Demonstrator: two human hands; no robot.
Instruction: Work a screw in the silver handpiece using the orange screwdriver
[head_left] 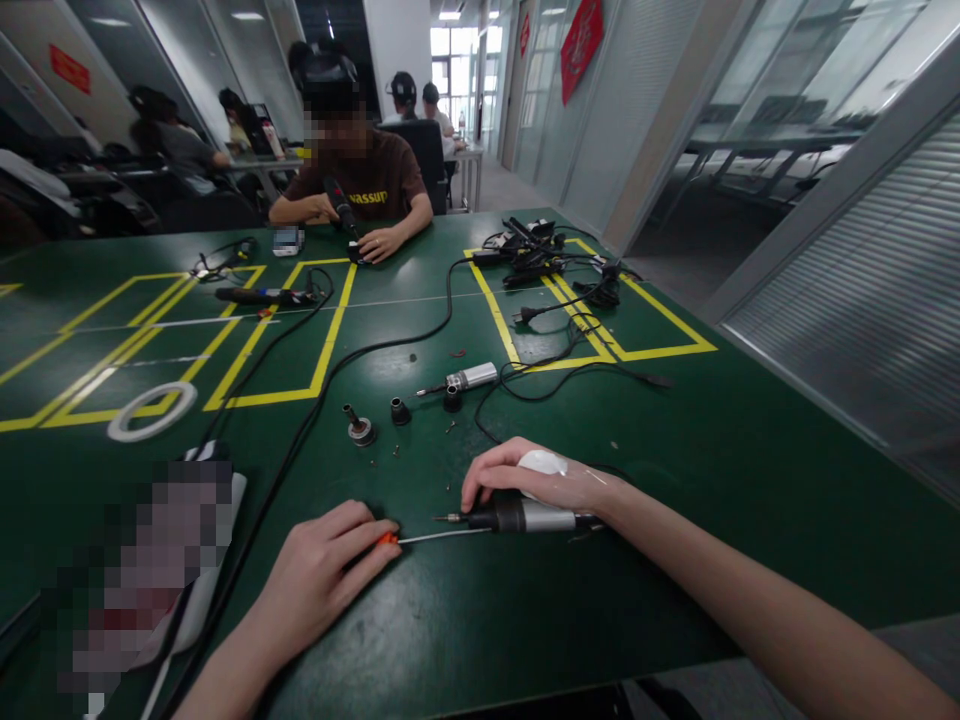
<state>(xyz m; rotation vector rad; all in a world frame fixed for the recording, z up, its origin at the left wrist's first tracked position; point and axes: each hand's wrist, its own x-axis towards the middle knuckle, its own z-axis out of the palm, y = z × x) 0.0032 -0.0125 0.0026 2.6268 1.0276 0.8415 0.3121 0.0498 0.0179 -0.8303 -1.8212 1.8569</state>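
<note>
My left hand (349,550) is closed with fingertips round an orange handle (388,539), from which a thin metal shaft (442,536) runs right along the green table. My right hand (517,475) rests over a black and silver electric screwdriver (532,515) that lies on its side, its bit pointing left; the fingers curve over the tool's front, and whether they grip it is not clear. A white patch sits on the back of that hand. Beyond lie a second silver tool (472,377), two black collars (400,410) and a round metal part with a stem (361,431).
Black cables (360,350) cross the table (600,620), with a cable pile (529,250) at the back right. White tape roll (152,411) and a blurred-out object (150,560) are at left. Across the table, a person (375,180) holds a dark tool.
</note>
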